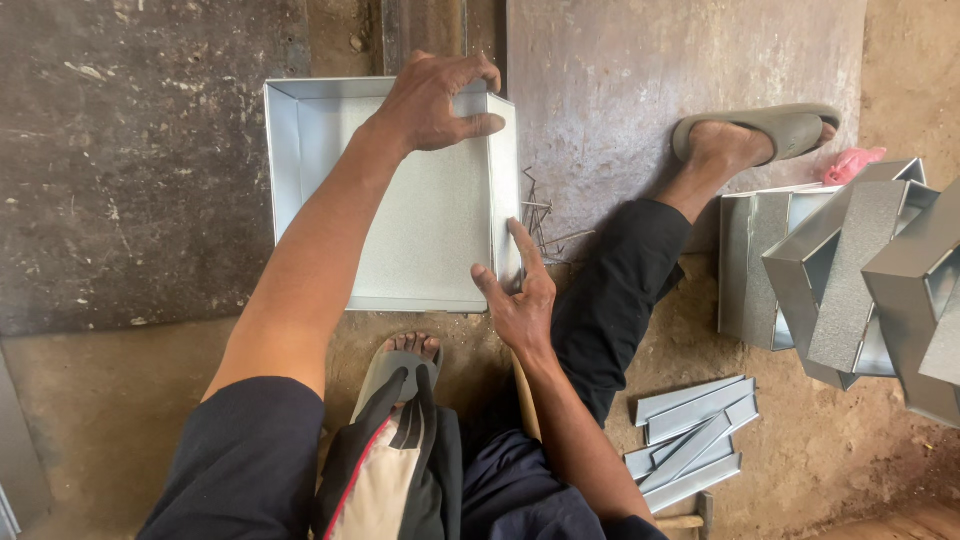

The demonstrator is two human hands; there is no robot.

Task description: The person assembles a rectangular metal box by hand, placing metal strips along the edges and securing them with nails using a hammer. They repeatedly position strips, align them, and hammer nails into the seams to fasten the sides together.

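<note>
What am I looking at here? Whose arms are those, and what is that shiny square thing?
This picture comes from a camera worn on a person's head, looking down, so the arms you see are that person's own. They are sitting on the ground with their legs out in front.

The shiny square thing is a shallow sheet-metal tray with folded-up edges. It lies on a dark, worn metal plate on the dirt floor.

The left hand grips the tray's far corner. The right hand presses on the tray's near right corner.

To the right there is a pile of finished metal boxes. Nearer the person lie flat folded metal strips. Beside the tray there is a little tangle of thin metal scraps. The person wears grey sandals.
</note>
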